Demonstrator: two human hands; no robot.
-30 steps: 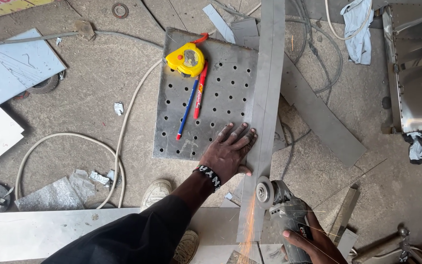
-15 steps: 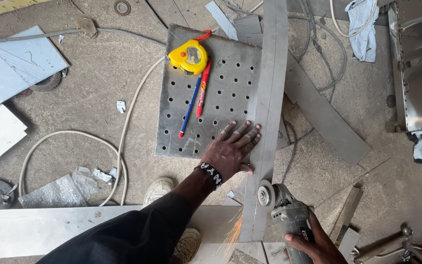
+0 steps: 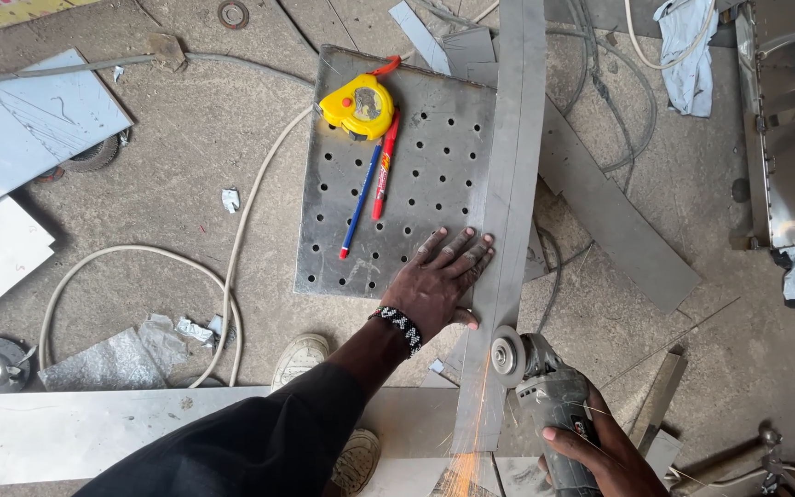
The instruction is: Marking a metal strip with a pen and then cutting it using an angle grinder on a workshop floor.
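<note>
Head view: flat steel strip [image 3: 511, 212], grinder [image 3: 545, 387]

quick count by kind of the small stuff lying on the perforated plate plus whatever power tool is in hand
Tape measure, yellow: 1
Pens, one blue and one red: 2
Angle grinder, held in the right hand: 1
Total: 4
The left hand presses flat on the perforated plate beside the long metal strip.
</note>
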